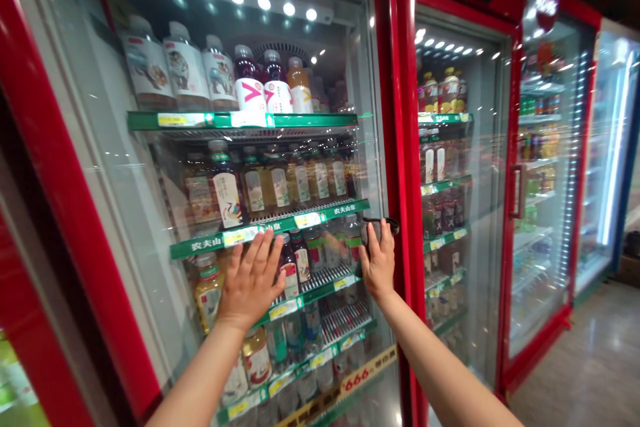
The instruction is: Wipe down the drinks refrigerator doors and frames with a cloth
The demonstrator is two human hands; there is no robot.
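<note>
My left hand (251,278) is raised with its fingers spread, palm toward the glass door (330,147) of a red-framed drinks fridge; I cannot tell whether it touches the glass. My right hand (379,260) holds a dark grey cloth (371,235) against the right side of the same door, beside the red frame. Part of the cloth is hidden under the fingers, and its dark edge sticks out above them. Behind the glass, bottles stand on several green-edged shelves, among them a dark bottle with a white label (227,190).
To the right runs a row of more fridges, including one with a red frame and door handle (517,192) and a brightly lit one (607,147) at the far end. A yellow printed strip (350,380) crosses the lower door. Grey floor (590,360) shows at bottom right.
</note>
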